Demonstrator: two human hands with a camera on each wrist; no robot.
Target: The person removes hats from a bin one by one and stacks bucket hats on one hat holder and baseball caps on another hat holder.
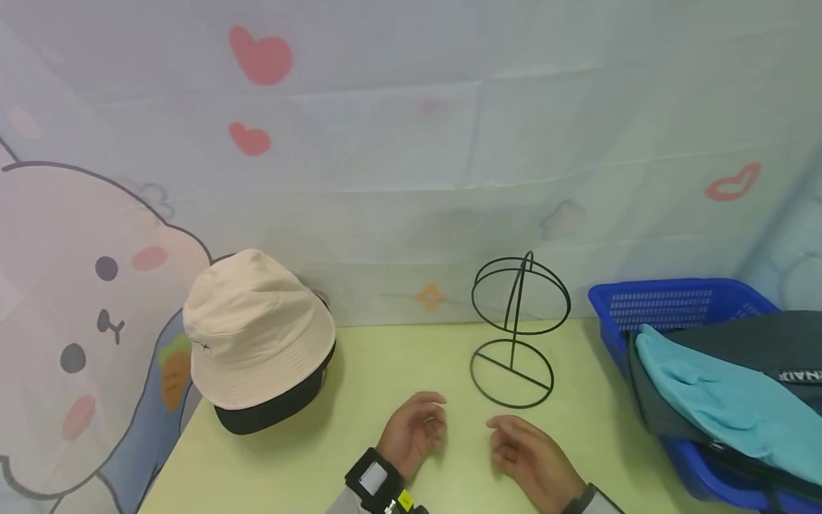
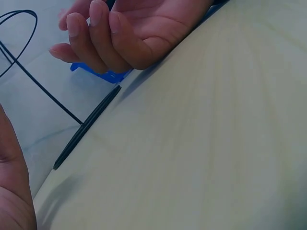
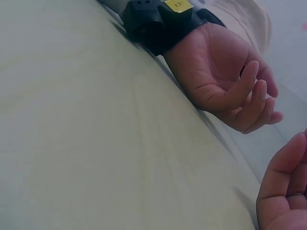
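My left hand [image 1: 419, 427] rests on its edge on the pale green table [image 1: 289, 457], fingers loosely curled, holding nothing. My right hand [image 1: 519, 446] lies a palm's width to its right, also loosely curled and empty. The right wrist view shows the left hand [image 3: 225, 76] palm up with a black wrist strap [image 3: 158, 21]. The left wrist view shows the right hand [image 2: 120, 33] with its fingers bent. A black wire hat stand [image 1: 516, 332] stands bare just beyond both hands. A beige bucket hat [image 1: 257, 332] with a dark underside sits at the back left.
A blue plastic basket [image 1: 668, 303] at the right edge holds a teal cloth [image 1: 713, 400] and a dark grey garment [image 1: 758, 343]. A cartoon-printed backdrop [image 1: 411, 157] closes off the back and the left side. The stand's base ring [image 2: 86, 127] lies near my hands.
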